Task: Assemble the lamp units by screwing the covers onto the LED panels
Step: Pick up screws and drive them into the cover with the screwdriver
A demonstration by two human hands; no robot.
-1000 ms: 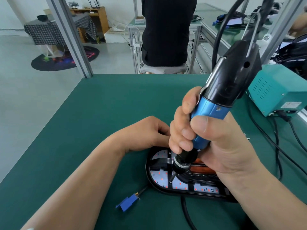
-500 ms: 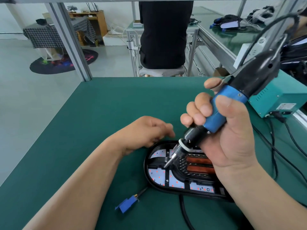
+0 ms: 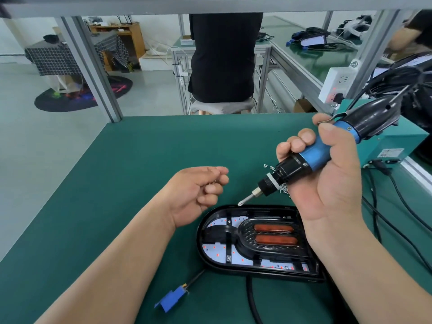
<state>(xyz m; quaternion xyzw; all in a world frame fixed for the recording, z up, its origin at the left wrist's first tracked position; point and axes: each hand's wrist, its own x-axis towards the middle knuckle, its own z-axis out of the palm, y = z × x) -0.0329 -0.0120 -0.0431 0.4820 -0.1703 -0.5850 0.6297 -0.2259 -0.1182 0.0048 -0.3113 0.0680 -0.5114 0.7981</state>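
**Between screws**

Right hand (image 3: 332,183) gripped the blue-and-black electric screwdriver (image 3: 313,157), bit near the far rim of the black oval lamp unit (image 3: 233,237) on the green tabletop (image 3: 140,160). Left hand (image 3: 194,192) half-curled; holding anything, couldn't tell. Next, likely: seat a small silver screw (image 3: 284,188), align bit.

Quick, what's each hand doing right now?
Left hand: fingers curled; whether they pinch anything cannot be told.
Right hand: closed around the electric screwdriver.
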